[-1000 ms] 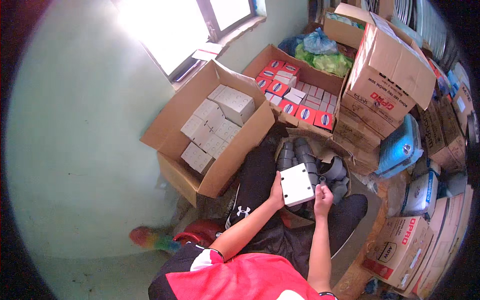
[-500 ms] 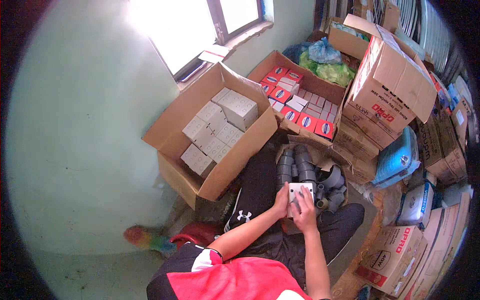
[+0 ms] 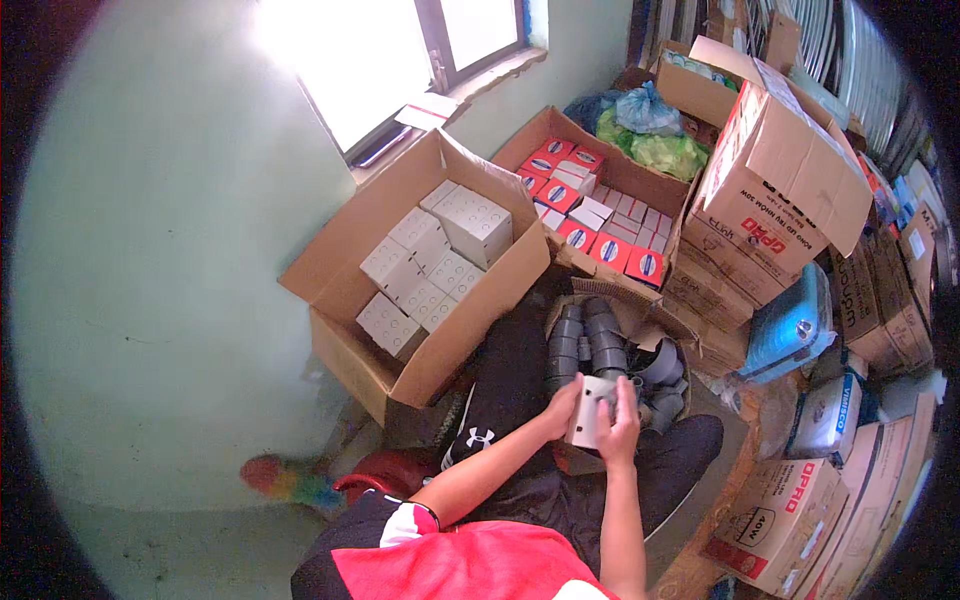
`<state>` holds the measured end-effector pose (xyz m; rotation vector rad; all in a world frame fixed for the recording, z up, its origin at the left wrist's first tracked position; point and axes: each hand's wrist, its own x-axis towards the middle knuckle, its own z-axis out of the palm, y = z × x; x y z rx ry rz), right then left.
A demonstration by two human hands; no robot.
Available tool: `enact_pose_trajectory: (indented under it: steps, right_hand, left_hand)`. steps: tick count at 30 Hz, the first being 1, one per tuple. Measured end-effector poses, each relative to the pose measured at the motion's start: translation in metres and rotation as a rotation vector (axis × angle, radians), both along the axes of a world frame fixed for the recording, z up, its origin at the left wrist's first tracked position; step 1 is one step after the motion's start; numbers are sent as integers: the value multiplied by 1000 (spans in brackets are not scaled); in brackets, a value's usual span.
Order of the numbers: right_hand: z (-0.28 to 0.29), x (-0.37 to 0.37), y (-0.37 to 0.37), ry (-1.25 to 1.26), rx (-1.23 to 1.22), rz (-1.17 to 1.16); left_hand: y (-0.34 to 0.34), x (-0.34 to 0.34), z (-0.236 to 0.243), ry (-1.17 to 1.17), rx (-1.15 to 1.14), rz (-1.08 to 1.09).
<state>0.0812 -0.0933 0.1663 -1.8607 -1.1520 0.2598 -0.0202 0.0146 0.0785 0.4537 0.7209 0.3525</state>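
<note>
White box [image 3: 583,424] held up btwn both hands, at near side of fittings carton, just beyond lap. Tilted; dark spots on visible face.

L hand [image 3: 561,412]: grip narrow, holding box by its L edge. R hand [image 3: 618,432]: fingers at R side & over face, touching; blurred, can't tell how tight the grip is or if sth small is in it.

Containers:
– Fittings carton [image 3: 672,314], open top, just beyond hands. Holds grey pipe fittings [image 3: 604,337], long ones stacked in rows on L, shorter bits loose on R.
– Big carton [image 3: 482,327], L of hands, flaps up, tipped a little. Holds white boxes [image 3: 428,268] w/ round marks, packed in rows, one block higher at far R; bare gap at near end.
– Wide carton [image 3: 562,124], far side, R of big one. Red boxes [image 3: 610,250] along near & L sides; small pale boxes [image 3: 628,212] in middle/R. Blue bag [image 3: 646,108] & yellow-green bag [image 3: 668,154] at its far R corner.
– Tall carton [image 3: 765,195], far R, flaps up; contents hidden.
– Blue pack [image 3: 790,322], R, contents unclear.
– Brown carton [image 3: 785,520], near R, on floor side; contents n/v.
</note>
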Motion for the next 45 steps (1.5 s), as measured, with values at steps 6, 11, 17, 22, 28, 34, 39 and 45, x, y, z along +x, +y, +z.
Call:
enact_pose_trajectory:
  steps: [6,11,17,22,28,34,39,45]
  right_hand:
    - [2,-9,-5,-144,-38,262]
    - [5,-1,-2,-210,-38,65]
    - [7,-11,-2,-250,-114,213]
    - [10,-10,-5,-141,-123,233]
    - [4,-1,4,-214,-95,83]
    - [-3,-5,-11,-95,-139,325]
    - [-1,12,3,-124,-119,-61]
    - [3,-20,-9,-218,-105,397]
  left_hand:
    - [-8,2,7,-20,-30,-17]
    - [3,-1,4,-103,8,-56]
    - [-17,-1,0,-57,90,-62]
    - [-4,-4,-2,-2,-45,25]
    - [-24,1,-1,147,23,-340]
    - [-6,-9,-1,160,-165,29]
    - [-13,-4,-2,155,-116,-268]
    - [-1,-13,-12,68,240,58]
